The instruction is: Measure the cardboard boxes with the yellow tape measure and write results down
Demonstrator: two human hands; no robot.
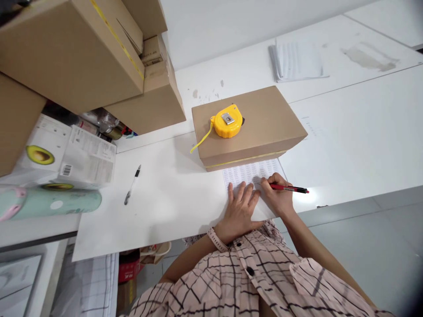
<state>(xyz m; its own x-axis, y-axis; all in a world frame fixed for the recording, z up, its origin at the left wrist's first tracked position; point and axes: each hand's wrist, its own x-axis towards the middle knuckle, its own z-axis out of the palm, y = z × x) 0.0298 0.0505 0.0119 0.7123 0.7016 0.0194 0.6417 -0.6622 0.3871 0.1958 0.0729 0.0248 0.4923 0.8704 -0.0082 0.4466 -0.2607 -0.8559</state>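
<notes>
My right hand (278,193) is closed around a red pen (289,188), its tip down at a printed sheet of paper (239,174). Spread flat over the lower part of that sheet is my left hand (241,210), with nothing gripped in it. The sheet carries columns of small print, too fine to read, and its far part is hidden by a brown cardboard box (261,123). On top of the box lies a yellow tape measure (228,121) with a yellow wrist strap (201,140).
A black-and-clear pen (132,184) lies on the white table (158,211). Large cardboard boxes (76,48) are stacked at left, above a white carton with an avocado picture (86,154) and a mint-green bottle (66,204). A paper stack (299,60) sits at the back.
</notes>
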